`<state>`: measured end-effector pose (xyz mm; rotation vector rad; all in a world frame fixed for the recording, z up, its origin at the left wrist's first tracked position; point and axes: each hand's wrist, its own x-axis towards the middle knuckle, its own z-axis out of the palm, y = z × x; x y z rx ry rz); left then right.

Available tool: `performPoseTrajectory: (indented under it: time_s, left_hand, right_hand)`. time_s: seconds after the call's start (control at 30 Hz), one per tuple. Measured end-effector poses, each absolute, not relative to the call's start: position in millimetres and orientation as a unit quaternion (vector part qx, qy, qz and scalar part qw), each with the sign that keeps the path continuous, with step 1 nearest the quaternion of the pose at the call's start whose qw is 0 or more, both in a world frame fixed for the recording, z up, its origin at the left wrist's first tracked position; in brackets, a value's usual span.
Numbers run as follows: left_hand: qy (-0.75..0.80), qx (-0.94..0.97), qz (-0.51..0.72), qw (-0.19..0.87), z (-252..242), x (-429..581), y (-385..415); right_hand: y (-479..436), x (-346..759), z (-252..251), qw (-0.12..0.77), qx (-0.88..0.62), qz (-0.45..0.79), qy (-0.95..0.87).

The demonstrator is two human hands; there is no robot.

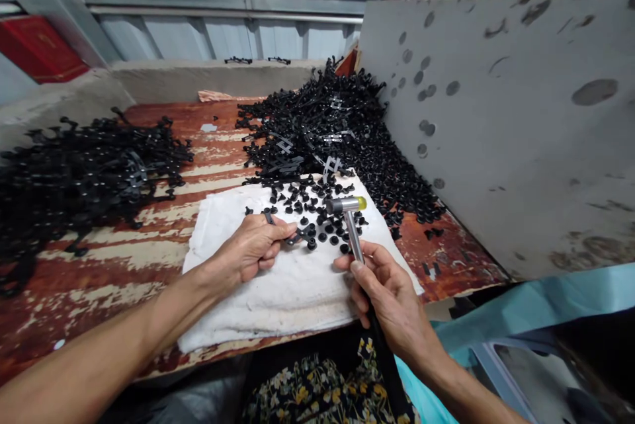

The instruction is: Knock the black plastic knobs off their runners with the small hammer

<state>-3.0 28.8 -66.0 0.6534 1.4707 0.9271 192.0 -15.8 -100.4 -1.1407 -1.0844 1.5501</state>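
My left hand (258, 244) is closed on a small black plastic strip (297, 236), one end of which sticks out past the thumb while another bit shows above the knuckles. My right hand (384, 285) grips the handle of a small mallet (351, 219), whose metal head has a dark face on the left and a yellow face on the right. The mallet head hangs over loose black round plugs (322, 237) scattered on a folded white cloth (278, 315). Both hands are above this cloth, close to the plugs.
Beyond the cloth rises a heap of black parts (317, 120) mixed with grey strips. Another black heap (89, 179) lies at the left on the worn red-brown tabletop (129, 258). A spotted grey board (496, 133) walls off the right side. A red box (42, 47) stands far left.
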Motion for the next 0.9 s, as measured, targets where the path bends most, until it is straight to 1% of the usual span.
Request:
performPoseTrajectory:
  time_s: [0.57,0.9]
  left_hand:
    - [0.659,0.266,0.365,0.601,-64.0,0.6,36.4]
    - [0.657,0.266,0.368,0.602,-60.2,0.9,37.3]
  right_hand:
    - [-16.5,195.4,-105.3,0.453,-0.45,0.634,-0.436]
    - [-16.6,195.3,-102.8,0.452,-0.442,0.641,-0.435]
